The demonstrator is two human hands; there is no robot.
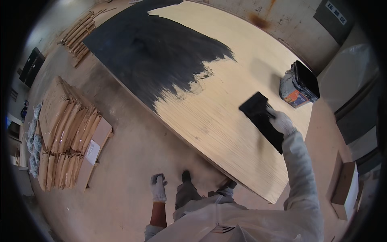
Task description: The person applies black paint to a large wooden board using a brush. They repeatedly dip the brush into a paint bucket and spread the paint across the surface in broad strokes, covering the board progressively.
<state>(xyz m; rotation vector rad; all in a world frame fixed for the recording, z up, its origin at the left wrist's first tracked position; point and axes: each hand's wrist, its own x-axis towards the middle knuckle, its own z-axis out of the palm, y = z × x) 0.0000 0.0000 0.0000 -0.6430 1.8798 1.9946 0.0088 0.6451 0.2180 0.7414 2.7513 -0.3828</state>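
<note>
My right hand (pixel 282 123), in a white glove, grips a long, flat black tool (pixel 263 117) like a wide spreader. It is held over the bare part of a pale wooden panel (pixel 193 127), between the bucket and the near edge. Whether it touches the wood I cannot tell. Black coating (pixel 153 52) covers the far left of the panel and ends in a ragged, streaky edge. Beside my leg hangs my left hand (pixel 158 187), gloved too, its fingers loosely bent and apart with nothing in them.
A square bucket (pixel 294 88) smeared with black stands on the panel's right side. Left on the floor lie brown-wrapped bundles (pixel 68 137), with long brown pieces (pixel 78 34) farther back. A cardboard box (pixel 344 189) sits at the right. A stained wall (pixel 278 24) runs behind the panel.
</note>
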